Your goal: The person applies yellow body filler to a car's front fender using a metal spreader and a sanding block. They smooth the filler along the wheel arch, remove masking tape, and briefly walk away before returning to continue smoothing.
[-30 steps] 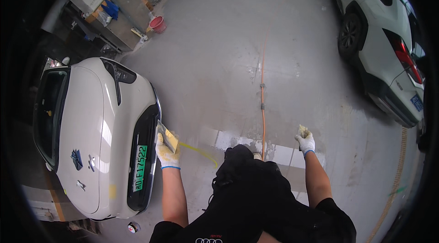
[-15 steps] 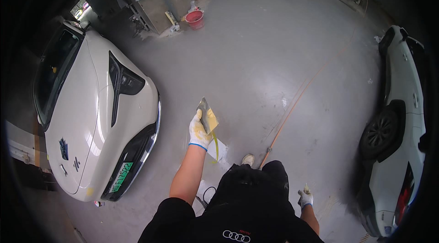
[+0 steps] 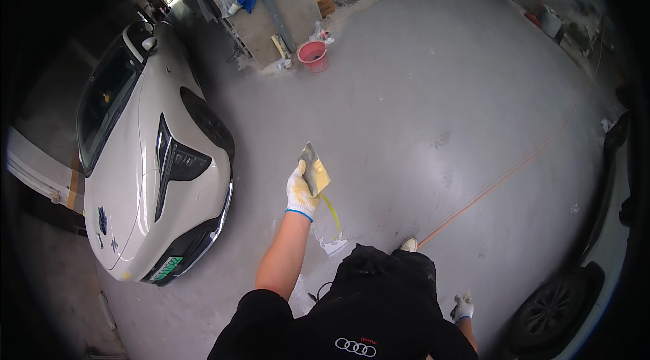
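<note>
My left hand [image 3: 301, 196], in a white knit glove stained yellow, is held out in front of me and closed on the edge of a flat metal plate [image 3: 309, 159]. Pale yellow putty [image 3: 319, 176] covers part of the plate. A thin yellow-green strip [image 3: 331, 212] curves down below the plate; where it is fastened I cannot tell. Low at my right side hangs my gloved right hand [image 3: 463, 308], its fingers curled. A small pale tip [image 3: 468, 293] sticks up out of it, too small to name.
A white car [image 3: 125, 177] stands at the left, another pale car [image 3: 599, 299] at the right edge. An orange hose [image 3: 487, 194] runs across the grey floor from near my shoe [image 3: 409, 245]. A red bucket [image 3: 313, 56] and a cardboard box [image 3: 323, 0] stand by a workbench [image 3: 288, 11].
My view has turned and moved, so the cars, bucket and hose sit elsewhere in it. The left hand keeps the plate in much the same pose; the right still hangs low.
</note>
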Motion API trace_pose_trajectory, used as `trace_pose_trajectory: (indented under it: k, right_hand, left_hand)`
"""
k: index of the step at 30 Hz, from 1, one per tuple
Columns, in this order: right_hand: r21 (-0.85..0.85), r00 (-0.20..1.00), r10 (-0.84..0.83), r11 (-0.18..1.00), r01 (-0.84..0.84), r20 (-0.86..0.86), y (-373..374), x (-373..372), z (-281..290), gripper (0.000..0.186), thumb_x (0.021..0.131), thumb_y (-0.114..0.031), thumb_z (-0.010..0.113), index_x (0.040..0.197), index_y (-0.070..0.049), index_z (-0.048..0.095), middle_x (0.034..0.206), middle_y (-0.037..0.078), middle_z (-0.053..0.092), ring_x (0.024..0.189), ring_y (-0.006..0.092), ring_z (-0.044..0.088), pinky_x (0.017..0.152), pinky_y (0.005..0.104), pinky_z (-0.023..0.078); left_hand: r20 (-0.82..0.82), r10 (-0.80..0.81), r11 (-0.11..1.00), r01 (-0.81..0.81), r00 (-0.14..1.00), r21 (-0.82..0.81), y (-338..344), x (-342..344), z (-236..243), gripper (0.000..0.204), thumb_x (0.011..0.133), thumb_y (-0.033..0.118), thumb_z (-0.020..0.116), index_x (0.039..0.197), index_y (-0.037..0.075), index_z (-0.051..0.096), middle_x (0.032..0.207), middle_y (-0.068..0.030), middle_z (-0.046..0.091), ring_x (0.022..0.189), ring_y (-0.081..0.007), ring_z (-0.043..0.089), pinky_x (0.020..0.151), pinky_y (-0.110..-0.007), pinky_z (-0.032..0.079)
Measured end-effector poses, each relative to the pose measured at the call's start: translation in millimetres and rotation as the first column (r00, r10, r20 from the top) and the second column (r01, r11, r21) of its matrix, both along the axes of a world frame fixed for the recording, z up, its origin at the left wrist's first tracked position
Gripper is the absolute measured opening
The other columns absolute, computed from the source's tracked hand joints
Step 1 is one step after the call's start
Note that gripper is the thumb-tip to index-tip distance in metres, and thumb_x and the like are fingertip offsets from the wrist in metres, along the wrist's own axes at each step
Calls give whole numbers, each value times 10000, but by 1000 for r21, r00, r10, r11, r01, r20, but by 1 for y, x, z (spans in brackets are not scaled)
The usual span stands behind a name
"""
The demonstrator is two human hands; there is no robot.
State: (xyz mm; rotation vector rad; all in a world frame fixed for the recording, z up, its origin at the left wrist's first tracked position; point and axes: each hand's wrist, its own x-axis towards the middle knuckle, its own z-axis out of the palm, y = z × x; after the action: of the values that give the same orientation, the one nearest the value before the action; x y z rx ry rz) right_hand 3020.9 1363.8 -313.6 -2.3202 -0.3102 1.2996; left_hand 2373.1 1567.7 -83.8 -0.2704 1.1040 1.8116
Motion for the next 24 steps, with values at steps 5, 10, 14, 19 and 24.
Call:
trace_pose_trajectory:
  k: [5, 10, 14, 19, 24]
  right_hand:
    - [291, 872, 328, 849, -440, 364, 374, 62, 74, 644, 799, -249, 840, 1318, 34, 587, 1187, 147, 704, 1064, 250, 674, 956, 386, 521]
    - [326, 710, 435, 672, -665, 553, 604, 56, 109, 675, 805, -249, 845, 1345, 48, 571, 1211, 153, 704, 1079, 249, 669, 980, 383, 513]
    - [294, 802, 473, 759, -581, 365, 636, 64, 52, 410, 839, -148, 795, 1171, 15, 619, 1071, 85, 684, 948, 166, 628, 884, 330, 515]
    - [-136, 924, 377, 914, -383, -68, 627, 119, -4, 782, 842, -140, 721, 1572, -113, 441, 864, 44, 643, 622, 172, 552, 566, 348, 499]
    - [-179, 960, 274, 943, -281, -64, 724, 170, -33, 672, 865, -159, 706, 1494, -79, 484, 778, 83, 636, 577, 211, 580, 540, 366, 515]
  left_hand:
    - [-19, 63, 997, -62, 998, 39, 122, 38, 15, 273, 1073, 312, 546, 1147, 71, 650, 984, -89, 708, 852, -266, 690, 762, -407, 581]
    - [4, 157, 987, -157, 988, 40, 268, 60, -31, 266, 1064, 317, 580, 1145, 78, 664, 995, -89, 717, 877, -250, 704, 778, -393, 585]
    - [103, 140, 988, -145, 985, 51, 396, 88, -62, 255, 1034, 292, 647, 1182, 86, 666, 1088, -61, 709, 940, -240, 701, 829, -418, 595]
    - [148, -14, 997, 3, 989, 78, 568, 149, -50, 273, 1028, 291, 657, 1178, 64, 669, 1077, -73, 717, 910, -234, 729, 798, -426, 620]
    - [104, -89, 996, 87, 991, 27, 729, 195, -59, 263, 1062, 300, 592, 1155, 65, 663, 1043, -79, 722, 864, -221, 720, 749, -383, 605]
